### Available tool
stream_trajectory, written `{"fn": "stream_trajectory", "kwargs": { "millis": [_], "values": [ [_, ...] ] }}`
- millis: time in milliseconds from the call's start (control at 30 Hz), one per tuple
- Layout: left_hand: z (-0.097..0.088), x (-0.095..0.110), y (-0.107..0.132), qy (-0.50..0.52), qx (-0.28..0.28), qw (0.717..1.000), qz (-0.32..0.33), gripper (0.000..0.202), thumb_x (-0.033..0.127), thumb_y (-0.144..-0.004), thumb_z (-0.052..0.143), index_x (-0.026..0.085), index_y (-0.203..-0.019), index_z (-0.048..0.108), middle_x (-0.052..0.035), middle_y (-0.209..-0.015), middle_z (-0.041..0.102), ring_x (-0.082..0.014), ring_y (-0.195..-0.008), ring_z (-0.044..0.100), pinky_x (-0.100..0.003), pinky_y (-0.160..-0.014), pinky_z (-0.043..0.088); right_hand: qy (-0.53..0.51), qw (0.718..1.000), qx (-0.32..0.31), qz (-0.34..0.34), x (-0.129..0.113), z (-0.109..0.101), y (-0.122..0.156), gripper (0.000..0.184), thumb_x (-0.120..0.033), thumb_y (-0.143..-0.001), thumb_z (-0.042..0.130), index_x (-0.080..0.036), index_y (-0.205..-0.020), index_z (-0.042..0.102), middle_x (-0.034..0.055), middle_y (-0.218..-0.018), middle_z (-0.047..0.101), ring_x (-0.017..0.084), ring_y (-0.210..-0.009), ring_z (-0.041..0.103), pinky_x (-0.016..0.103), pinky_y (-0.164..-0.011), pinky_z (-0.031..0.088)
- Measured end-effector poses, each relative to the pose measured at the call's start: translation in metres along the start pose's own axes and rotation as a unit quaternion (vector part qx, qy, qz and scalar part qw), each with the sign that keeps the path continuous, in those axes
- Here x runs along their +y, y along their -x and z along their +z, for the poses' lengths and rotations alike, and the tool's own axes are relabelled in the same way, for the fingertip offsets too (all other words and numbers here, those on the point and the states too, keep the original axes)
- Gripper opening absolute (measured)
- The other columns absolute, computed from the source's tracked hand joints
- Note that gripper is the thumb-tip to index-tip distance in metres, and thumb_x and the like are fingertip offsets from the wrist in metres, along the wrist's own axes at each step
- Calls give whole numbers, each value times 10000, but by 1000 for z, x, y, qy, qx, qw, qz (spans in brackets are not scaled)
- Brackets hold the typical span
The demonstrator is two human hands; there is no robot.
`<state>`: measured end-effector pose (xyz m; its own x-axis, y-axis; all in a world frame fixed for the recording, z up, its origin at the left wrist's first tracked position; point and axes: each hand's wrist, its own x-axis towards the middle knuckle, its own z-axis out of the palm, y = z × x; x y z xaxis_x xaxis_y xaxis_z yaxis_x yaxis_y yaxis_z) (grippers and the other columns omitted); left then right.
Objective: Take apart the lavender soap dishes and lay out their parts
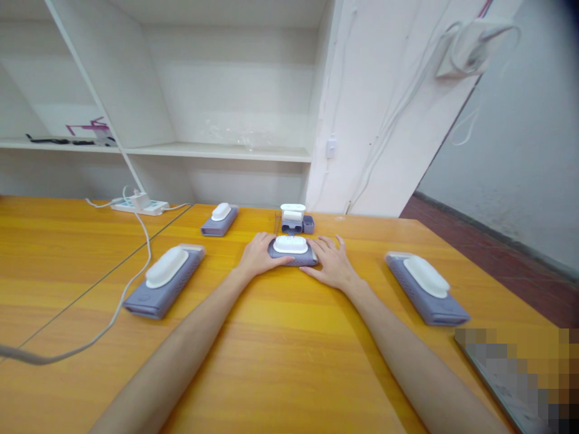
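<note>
A purple-grey box-shaped case [301,260] lies flat in front of me, with a white oval piece with bristle-like points [290,244] on top. My left hand [262,256] is closed around its left end, thumb along the front side. At the right end my right hand [332,262] holds it between thumb and index finger, the other fingers spread. Just behind stands a small opened set of white and grey containers [292,220], with a small grey square cup [308,224] beside it.
Similar cases with white oval tops lie at left [158,295], back left [213,229] and right [420,295]. A white power strip [151,207] sits at the back, its cable [131,280] crossing the left table. White shelves [217,150] rise behind. A dark flat object [493,374] is blurred at lower right.
</note>
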<state>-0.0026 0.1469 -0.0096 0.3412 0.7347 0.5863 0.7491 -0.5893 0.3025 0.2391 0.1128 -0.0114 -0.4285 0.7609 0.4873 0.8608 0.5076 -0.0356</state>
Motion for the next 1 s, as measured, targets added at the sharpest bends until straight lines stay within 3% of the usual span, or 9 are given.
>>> {"fn": "stream_trajectory", "kwargs": {
  "millis": [167, 567, 1000],
  "values": [
    [-1, 1, 0, -3, -10, 1000, -5, 620, 699, -661, 591, 214, -1046, 583, -71, -969, 610, -245, -951, 556, -367, -845, 455, 7, 1000, -3, 2, -1, -1, -2, 683, -610, -790, 521, -225, -1344, 416, 112, -1225, 579, 313, -1124, 456, 539, -1038, 148],
    [-4, 6, 0, -23, -31, 999, 27, 634, 719, -665, 568, 223, -1060, 568, -81, -993, 604, -253, -968, 556, -379, -858, 445, 37, 999, -7, -5, -4, -7, -2, 690, -650, -767, 526, -209, -1294, 474, 120, -1094, 599, 300, -1007, 456, 450, -914, 272],
    [-5, 8, 2, -40, -36, 997, 55, 618, 737, -666, 544, 209, -987, 566, -97, -982, 619, -269, -948, 569, -400, -838, 442, 38, 999, -9, -17, -6, -10, -2, 750, -693, -755, 497, -203, -1321, 450, 118, -1076, 603, 299, -997, 457, 461, -939, 250]
  ]
}}
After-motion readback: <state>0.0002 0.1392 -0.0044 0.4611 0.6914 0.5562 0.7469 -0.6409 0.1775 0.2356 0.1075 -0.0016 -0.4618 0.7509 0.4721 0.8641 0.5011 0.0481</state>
